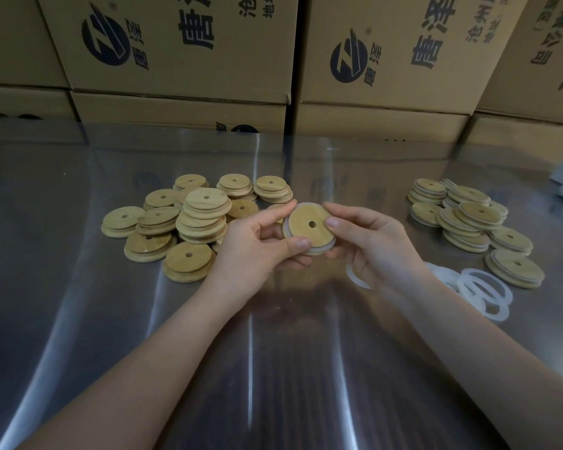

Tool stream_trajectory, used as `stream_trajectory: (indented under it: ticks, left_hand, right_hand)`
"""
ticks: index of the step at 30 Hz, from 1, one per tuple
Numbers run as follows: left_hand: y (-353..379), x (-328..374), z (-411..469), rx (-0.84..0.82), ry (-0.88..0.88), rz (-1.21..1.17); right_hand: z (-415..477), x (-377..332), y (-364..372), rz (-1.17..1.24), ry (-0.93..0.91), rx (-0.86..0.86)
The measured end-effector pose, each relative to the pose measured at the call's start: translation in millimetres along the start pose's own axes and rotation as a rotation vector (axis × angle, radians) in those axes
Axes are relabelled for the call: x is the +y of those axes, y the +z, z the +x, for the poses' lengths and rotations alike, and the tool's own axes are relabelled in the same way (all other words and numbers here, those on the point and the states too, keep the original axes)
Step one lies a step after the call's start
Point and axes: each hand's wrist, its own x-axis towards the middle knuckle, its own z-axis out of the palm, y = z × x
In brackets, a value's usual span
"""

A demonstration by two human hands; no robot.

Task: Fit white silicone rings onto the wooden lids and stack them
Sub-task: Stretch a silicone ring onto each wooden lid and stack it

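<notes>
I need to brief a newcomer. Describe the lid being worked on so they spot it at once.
On the shiny metal table, between the two heaps of wooden lids, both hands meet above the surface. The left hand and right hand share a grip on one wooden lid. Alone among the lids it is off the table, a white silicone ring around its edge.

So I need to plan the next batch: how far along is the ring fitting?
Done: the right-side pile of ringed wooden lids. In hand: one round wooden lid with a white silicone ring around it, held by the left hand and right hand. Left: the larger pile of bare wooden lids and a few loose white rings.
</notes>
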Motion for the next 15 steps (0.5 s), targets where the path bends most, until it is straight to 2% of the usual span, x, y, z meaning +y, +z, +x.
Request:
stream_trajectory:
  ticks: [8, 15]
  left_hand:
    - [0, -2, -2, 0.001, 0.029, 0.134]
    - [-2, -5, 0, 0.01, -0.019, 0.311]
  right_hand:
    - [0, -3, -3, 0.019, 0.005, 0.037]
    - [10, -14, -27, -0.002, -0.026, 0.249]
